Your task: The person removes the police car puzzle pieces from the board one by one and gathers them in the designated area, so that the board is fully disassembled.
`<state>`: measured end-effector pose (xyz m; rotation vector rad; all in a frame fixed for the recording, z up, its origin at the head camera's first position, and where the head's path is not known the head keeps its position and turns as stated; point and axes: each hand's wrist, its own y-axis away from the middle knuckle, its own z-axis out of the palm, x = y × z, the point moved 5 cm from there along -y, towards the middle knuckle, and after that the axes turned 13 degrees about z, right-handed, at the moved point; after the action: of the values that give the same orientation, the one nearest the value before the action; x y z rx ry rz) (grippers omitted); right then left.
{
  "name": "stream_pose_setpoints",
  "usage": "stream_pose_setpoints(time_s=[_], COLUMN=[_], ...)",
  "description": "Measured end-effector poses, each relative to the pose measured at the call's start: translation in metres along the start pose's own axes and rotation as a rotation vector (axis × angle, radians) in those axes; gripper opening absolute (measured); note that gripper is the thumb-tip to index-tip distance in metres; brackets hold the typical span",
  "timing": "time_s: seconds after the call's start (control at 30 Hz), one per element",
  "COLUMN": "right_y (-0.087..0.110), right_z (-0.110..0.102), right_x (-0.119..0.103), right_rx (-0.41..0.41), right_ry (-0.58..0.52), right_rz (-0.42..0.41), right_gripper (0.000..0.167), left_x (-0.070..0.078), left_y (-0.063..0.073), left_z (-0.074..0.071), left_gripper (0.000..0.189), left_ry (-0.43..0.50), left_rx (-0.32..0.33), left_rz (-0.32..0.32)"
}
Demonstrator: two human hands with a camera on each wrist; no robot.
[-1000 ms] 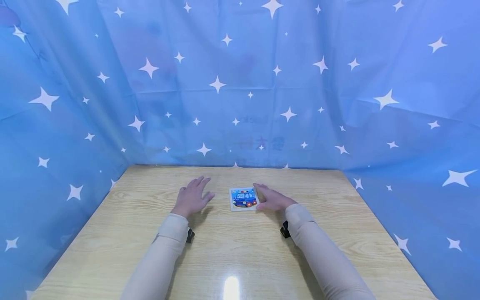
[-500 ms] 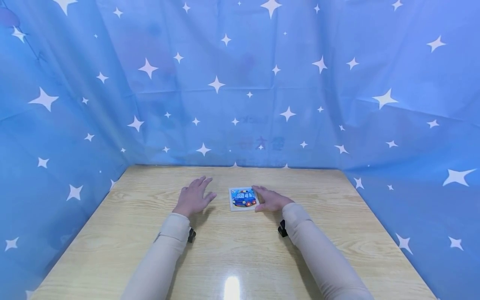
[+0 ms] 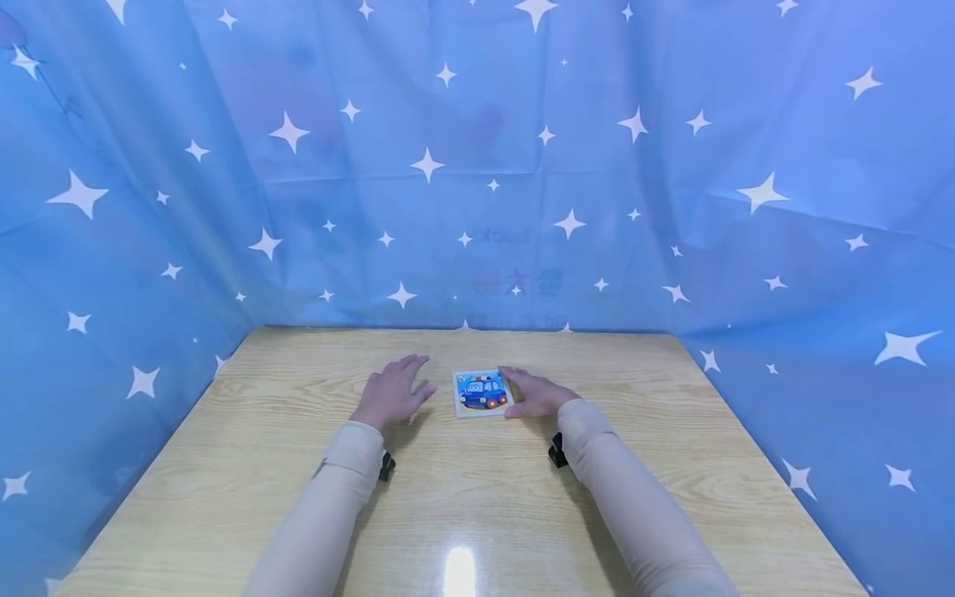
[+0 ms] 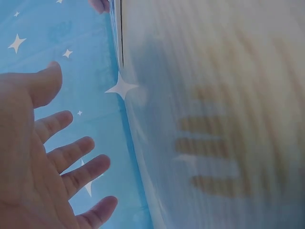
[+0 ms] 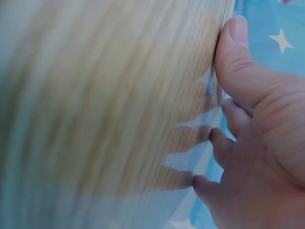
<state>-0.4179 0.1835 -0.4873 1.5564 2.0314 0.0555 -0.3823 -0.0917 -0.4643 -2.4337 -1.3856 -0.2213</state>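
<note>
A small square picture puzzle with a white border and a blue cartoon car lies flat on the wooden table. My right hand curves around its right side, with the thumb at the near corner and a finger at the far corner. In the right wrist view, the right hand has its fingertips down at the tabletop, the thumb beside a thin edge. To the left of the puzzle and apart from it hovers my left hand. The left wrist view shows that left hand with spread fingers, holding nothing.
The wooden table runs back to a blue curtain printed with white stars, which also hangs along both sides. A bright light reflection lies near the front of the tabletop. Black wrist mounts show under both sleeves.
My left hand has drifted slightly right, nearer the puzzle. The right hand has closed in a little around the puzzle's right side. The head view has shifted slightly; the puzzle shows no clear movement.
</note>
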Motion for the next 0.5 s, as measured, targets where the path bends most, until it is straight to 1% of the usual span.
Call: stream_pose_setpoints(time_s=[0.1,0.37,0.5], right_y=[0.0,0.0,-0.001], right_z=[0.0,0.0,-0.001], right_x=[-0.002,-0.002,-0.001], right_rx=[-0.012,0.005,0.005], right_ry=[-0.018,-0.012,-0.017], right_rz=[0.003,0.017,0.025], right_gripper=[0.091,0.092,0.094], left_x=[0.002,0.01,0.013], left_y=[-0.002,-0.009,-0.012], left_z=[0.001,0.006,0.007], left_gripper=[0.062,0.062,0.06], left_ry=[0.007,0.009,-0.005], left_rx=[-0.004,-0.022,-0.024], left_rz=[0.001,0.017,0.039])
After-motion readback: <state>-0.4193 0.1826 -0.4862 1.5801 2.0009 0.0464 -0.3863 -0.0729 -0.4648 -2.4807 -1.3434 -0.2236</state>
